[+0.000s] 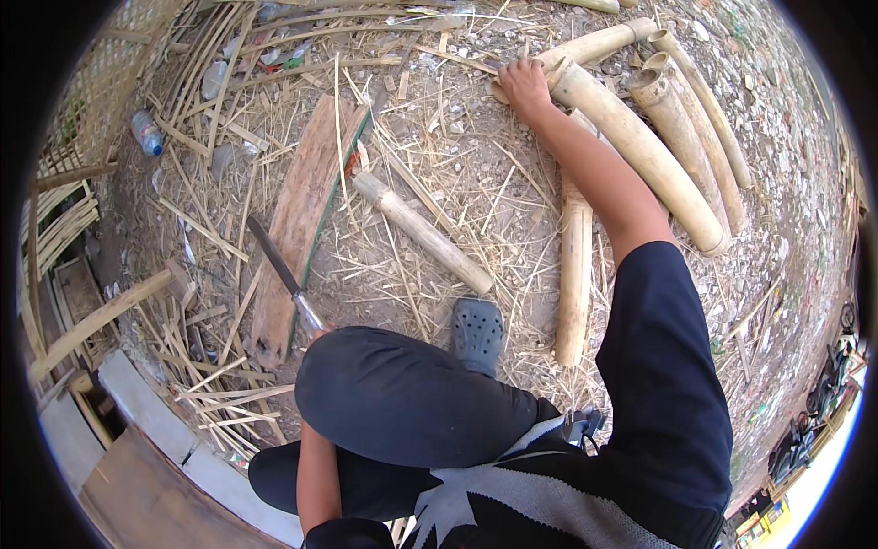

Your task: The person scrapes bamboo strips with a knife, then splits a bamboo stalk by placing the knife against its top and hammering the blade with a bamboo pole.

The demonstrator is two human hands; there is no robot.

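A knife (274,256) with a long dark blade and a pale metallic handle points away from me, its blade over a worn wooden plank (306,210). My left hand (322,331) is at the handle's near end, almost wholly hidden behind my bent knee; it appears closed on the knife. Out at the far right, my right hand (526,89) has its fingers bent over the far end of a bamboo pole (585,43) in the pile. Beside that hand lies a thick bamboo pole (640,151). What sits under the palm is partly hidden.
A short bamboo piece (425,233) leans at the plank, and a longer bamboo length (573,274) lies to the right. More bamboo poles (686,137) are stacked at far right. Split strips (219,73) litter the ground. A plastic bottle (146,134) lies far left.
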